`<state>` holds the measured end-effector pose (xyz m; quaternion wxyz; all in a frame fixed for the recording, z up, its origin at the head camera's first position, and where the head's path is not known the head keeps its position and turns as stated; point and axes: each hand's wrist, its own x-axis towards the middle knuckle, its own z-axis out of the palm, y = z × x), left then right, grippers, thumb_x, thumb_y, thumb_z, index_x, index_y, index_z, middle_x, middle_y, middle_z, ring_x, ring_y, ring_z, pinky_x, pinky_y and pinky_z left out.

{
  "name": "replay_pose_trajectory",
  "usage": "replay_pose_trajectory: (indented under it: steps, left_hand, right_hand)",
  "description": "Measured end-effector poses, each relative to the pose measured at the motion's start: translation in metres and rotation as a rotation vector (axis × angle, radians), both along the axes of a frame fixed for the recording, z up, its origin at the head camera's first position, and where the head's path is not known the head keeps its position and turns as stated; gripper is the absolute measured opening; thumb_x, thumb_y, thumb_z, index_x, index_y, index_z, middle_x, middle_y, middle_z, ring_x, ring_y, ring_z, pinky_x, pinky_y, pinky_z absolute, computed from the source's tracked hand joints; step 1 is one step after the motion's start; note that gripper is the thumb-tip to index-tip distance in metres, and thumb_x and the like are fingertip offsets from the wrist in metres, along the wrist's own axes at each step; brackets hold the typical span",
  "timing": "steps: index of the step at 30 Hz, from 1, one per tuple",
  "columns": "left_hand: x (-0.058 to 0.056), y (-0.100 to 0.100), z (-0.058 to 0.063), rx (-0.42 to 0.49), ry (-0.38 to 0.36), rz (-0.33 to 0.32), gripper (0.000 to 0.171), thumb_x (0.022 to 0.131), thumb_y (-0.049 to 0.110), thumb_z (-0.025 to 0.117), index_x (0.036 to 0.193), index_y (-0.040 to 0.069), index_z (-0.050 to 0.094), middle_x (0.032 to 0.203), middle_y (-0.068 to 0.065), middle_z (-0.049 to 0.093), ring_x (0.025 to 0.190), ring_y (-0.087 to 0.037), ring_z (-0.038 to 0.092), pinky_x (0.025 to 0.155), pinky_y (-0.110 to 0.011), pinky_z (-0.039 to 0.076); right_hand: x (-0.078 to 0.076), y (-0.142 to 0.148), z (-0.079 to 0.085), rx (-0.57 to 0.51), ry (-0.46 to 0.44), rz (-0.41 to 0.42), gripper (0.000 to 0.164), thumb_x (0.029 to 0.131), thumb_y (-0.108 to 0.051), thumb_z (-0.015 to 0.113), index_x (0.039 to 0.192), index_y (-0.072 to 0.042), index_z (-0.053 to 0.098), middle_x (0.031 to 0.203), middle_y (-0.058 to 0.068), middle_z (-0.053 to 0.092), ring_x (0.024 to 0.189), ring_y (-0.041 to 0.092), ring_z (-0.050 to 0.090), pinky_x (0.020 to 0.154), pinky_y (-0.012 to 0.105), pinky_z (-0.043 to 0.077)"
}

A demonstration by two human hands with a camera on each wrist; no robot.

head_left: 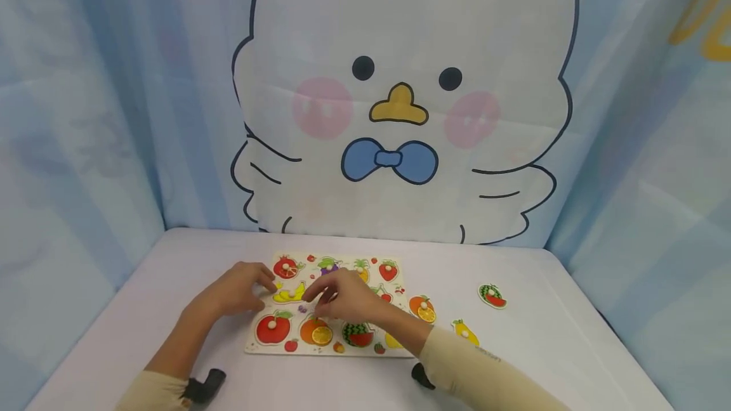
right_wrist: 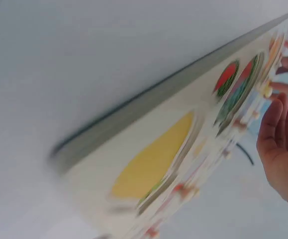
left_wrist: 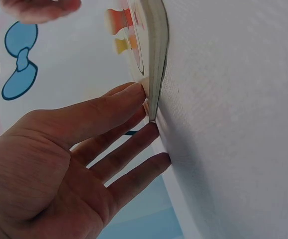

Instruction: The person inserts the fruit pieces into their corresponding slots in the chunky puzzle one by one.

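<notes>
A white fruit knob-puzzle board lies on the table. At its left edge, beside the banana piece, my left hand touches the board. In the left wrist view, the thumb and extended fingers of my left hand meet the board's end. My right hand hovers over the board's middle, near the orange picture. Its thumb and forefinger are apart, and I see nothing between them. An apple piece with a knob sits at the board's front left.
Off the board's right side lie an orange piece, a pear piece and a watermelon piece. The white table meets a curtain printed with a cartoon bird.
</notes>
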<state>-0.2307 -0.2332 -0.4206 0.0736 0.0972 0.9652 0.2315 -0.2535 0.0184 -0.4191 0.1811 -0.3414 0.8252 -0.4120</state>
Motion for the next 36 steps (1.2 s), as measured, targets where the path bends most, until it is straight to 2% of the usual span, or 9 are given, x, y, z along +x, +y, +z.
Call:
replay_pose_trajectory:
  steps: [10, 18, 26, 28, 36]
  left_hand:
    - [0.002, 0.001, 0.001, -0.016, -0.003, -0.005, 0.028, 0.072, 0.009, 0.082, 0.098, 0.016, 0.075, 0.117, -0.007, 0.062, 0.117, -0.035, 0.049, 0.097, -0.056, 0.044]
    - [0.003, 0.001, 0.001, -0.017, -0.001, -0.008, 0.028, 0.073, 0.009, 0.081, 0.099, 0.015, 0.075, 0.118, -0.007, 0.062, 0.119, -0.036, 0.048, 0.097, -0.056, 0.043]
    - [0.003, 0.001, 0.003, -0.014, 0.004, -0.011, 0.028, 0.072, 0.009, 0.082, 0.099, 0.013, 0.075, 0.117, -0.009, 0.062, 0.118, -0.038, 0.048, 0.097, -0.057, 0.043]
    - [0.003, 0.001, 0.002, -0.01, -0.002, -0.005, 0.028, 0.072, 0.008, 0.082, 0.099, 0.013, 0.075, 0.117, -0.01, 0.062, 0.118, -0.038, 0.048, 0.096, -0.057, 0.043]
    - [0.001, 0.002, -0.003, 0.01, -0.014, 0.017, 0.028, 0.072, 0.008, 0.081, 0.098, 0.016, 0.075, 0.119, -0.008, 0.061, 0.12, -0.037, 0.047, 0.097, -0.057, 0.043]
  right_hand:
    - [-0.004, 0.074, 0.01, 0.06, 0.028, -0.145, 0.023, 0.084, -0.009, 0.073, 0.106, -0.014, 0.072, 0.103, -0.001, 0.07, 0.086, 0.016, 0.065, 0.074, 0.023, 0.055]
    - [-0.01, 0.134, 0.011, 0.14, 0.036, -0.288, 0.025, 0.082, -0.013, 0.075, 0.107, -0.015, 0.071, 0.098, 0.001, 0.069, 0.081, 0.018, 0.062, 0.068, 0.025, 0.055]
    - [-0.011, 0.17, 0.014, 0.226, -0.036, -0.477, 0.029, 0.079, -0.011, 0.077, 0.107, -0.016, 0.07, 0.092, 0.001, 0.064, 0.077, 0.019, 0.059, 0.066, 0.027, 0.055]
    - [-0.012, 0.174, 0.013, 0.231, -0.055, -0.496, 0.028, 0.079, -0.009, 0.077, 0.106, -0.015, 0.07, 0.091, 0.003, 0.063, 0.076, 0.019, 0.059, 0.065, 0.028, 0.055]
    - [-0.015, 0.18, 0.005, 0.271, -0.086, -0.464, 0.024, 0.077, -0.005, 0.077, 0.1, -0.013, 0.071, 0.08, 0.005, 0.061, 0.069, 0.019, 0.057, 0.063, 0.028, 0.052]
